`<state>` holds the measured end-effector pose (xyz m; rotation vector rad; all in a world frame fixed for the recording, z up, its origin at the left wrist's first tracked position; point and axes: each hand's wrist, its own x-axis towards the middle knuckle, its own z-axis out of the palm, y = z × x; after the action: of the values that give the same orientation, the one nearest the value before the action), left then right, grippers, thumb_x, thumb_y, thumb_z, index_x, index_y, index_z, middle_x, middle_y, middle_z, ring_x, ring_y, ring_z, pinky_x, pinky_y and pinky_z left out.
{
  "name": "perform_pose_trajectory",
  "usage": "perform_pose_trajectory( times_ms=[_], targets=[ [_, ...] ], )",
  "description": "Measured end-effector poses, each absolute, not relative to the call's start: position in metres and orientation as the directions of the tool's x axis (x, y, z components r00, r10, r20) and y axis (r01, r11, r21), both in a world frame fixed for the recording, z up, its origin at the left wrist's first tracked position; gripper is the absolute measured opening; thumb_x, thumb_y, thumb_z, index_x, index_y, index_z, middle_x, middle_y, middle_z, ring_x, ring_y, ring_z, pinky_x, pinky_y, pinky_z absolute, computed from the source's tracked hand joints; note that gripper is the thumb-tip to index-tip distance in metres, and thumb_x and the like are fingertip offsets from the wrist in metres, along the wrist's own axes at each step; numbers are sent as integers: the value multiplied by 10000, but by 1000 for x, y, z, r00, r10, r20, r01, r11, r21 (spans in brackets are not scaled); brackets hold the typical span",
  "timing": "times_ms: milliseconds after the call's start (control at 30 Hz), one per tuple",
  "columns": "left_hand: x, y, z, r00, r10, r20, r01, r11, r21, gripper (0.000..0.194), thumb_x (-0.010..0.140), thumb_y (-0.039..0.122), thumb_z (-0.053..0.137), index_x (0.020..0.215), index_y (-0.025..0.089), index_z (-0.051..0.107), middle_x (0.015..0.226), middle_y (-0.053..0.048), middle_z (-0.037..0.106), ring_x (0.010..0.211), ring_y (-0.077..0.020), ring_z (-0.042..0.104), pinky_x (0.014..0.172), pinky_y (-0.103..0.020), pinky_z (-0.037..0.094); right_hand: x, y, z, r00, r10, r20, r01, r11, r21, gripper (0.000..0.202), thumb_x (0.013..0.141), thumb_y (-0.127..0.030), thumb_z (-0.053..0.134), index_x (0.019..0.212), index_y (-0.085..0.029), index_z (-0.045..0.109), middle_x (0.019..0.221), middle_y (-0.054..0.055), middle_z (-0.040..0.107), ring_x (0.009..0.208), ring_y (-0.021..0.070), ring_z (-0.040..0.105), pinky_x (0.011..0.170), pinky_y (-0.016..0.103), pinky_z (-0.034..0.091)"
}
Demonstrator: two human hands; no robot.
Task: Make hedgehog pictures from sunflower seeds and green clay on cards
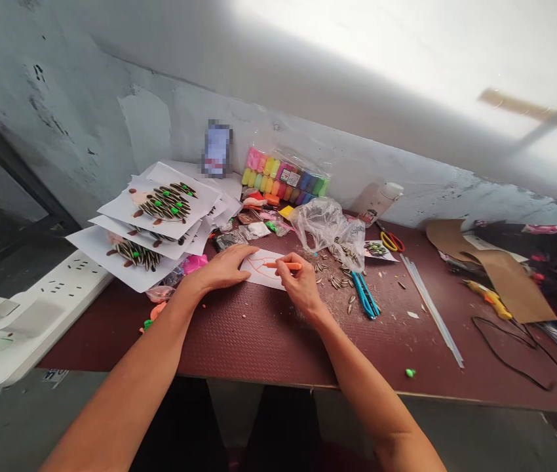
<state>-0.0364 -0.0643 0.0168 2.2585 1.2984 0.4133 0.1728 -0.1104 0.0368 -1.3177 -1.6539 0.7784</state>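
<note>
"How many hands?"
"Two: one left hand point(232, 267), one right hand point(299, 283)."
"And things?"
"One orange pen point(294, 266), one pair of scissors point(393, 242), one glue gun point(493, 301), one power strip point(57, 288)."
"Striped seeds point(340, 282)?"
"Too many to count."

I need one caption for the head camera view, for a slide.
Right hand draws orange lines with an orange pen on white paper, left hand steadying it beside seed-decorated cards.

Dark-red table point(259, 341); scattered striped seeds point(340, 280)
</note>
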Motion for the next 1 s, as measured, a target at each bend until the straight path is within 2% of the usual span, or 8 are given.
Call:
perform_pose_trajectory(
  times_ms=[100,233,433,600,867,1000],
  targets=[
    [-36,-65,17,498,867,10,712,-416,565,716,727,225,570,1437,150,515,1498,-114,537,1397,-294,480,1205,-433,354,178,-107,36,-34,971,235,396,229,-889,261,881,-419,565,780,-185,622,721,45,730,522,118,542,491,225,395],
    [-36,-65,18,487,872,52,695,-423,582,751,709,222,576,1451,140,491,1526,-126,499,1412,-271,462,1212,-407,339,179,-106,29,-85,974,208,344,225,-912,263,885,-422,588,903,-178,684,838,76,766,662,163,676,538,234,470],
    [-37,-65,17,424,903,73,746,-393,538,742,706,284,626,1428,159,514,1480,-125,543,1373,-304,485,1178,-452,371,168,-104,22,-196,958,212,371,272,-888,265,934,-397,593,1026,-175,704,1024,109,781,870,209,745,690,291,570],
    [-38,-64,17,421,904,73,750,-392,533,704,723,279,629,1413,184,526,1471,-110,555,1362,-304,491,1173,-466,369,161,-98,27,-273,935,225,394,323,-861,191,959,-308,569,1014,-191,709,1076,97,781,967,213,750,869,347,569],
    [-37,-65,19,422,903,83,735,-395,552,692,711,240,641,1395,210,546,1414,-95,592,1326,-299,519,1149,-450,401,158,-93,26,-282,930,237,493,353,-795,185,954,-265,566,1008,-195,729,1047,82,783,970,215,746,835,320,558],
    [-35,-67,25,411,910,47,749,-367,551,703,717,239,641,1409,167,534,1397,-121,598,1326,-314,513,1150,-454,398,156,-91,29,-295,923,245,500,368,-784,189,946,-257,573,1008,-189,738,1040,85,783,964,215,748,836,311,548]
  ],
)
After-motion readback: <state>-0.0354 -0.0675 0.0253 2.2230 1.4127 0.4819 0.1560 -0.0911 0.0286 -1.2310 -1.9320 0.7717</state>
